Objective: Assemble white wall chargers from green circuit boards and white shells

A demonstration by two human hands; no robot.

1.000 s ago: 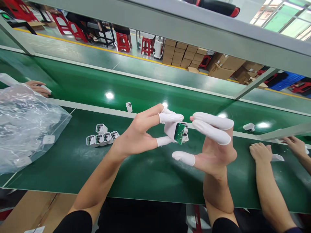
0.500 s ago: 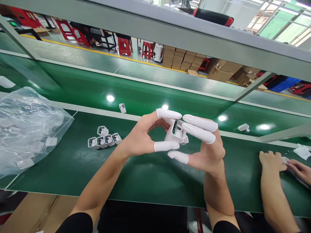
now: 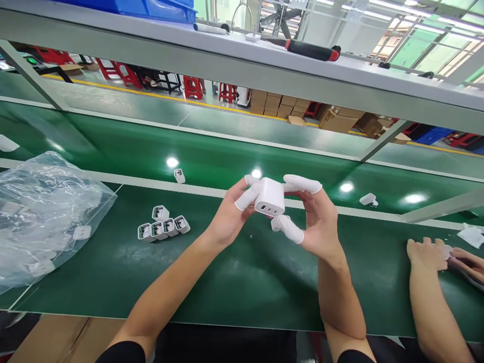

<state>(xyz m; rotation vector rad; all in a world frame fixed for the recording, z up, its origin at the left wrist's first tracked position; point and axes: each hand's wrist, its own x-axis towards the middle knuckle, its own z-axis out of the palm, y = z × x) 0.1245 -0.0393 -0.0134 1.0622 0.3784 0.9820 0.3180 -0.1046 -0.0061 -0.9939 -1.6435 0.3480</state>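
Note:
A white charger (image 3: pixel 269 194) is held up over the green bench, its face with several port slots turned toward me and downward. My left hand (image 3: pixel 229 217) is closed on its left side, with white finger cots on the fingertips. My right hand (image 3: pixel 319 214) grips it from the right, cotted fingers at the upper edge and thumb below. Partly hidden behind that thumb is another small white piece (image 3: pixel 277 223). To the left, several open white charger housings (image 3: pixel 159 229) stand grouped, with green circuit boards showing inside.
A clear plastic bag (image 3: pixel 49 212) of white parts lies at the left. A single housing (image 3: pixel 179 176) and a white charger part (image 3: pixel 368 199) sit on the green strip beyond the bench. At right, a co-worker's hands (image 3: pixel 427 254) hold a small white piece. A shelf (image 3: pixel 227 55) crosses above.
The charger has been turned from its open end with the circuit board to its port face. My left fingers have shifted round it, and the view has tilted up slightly.

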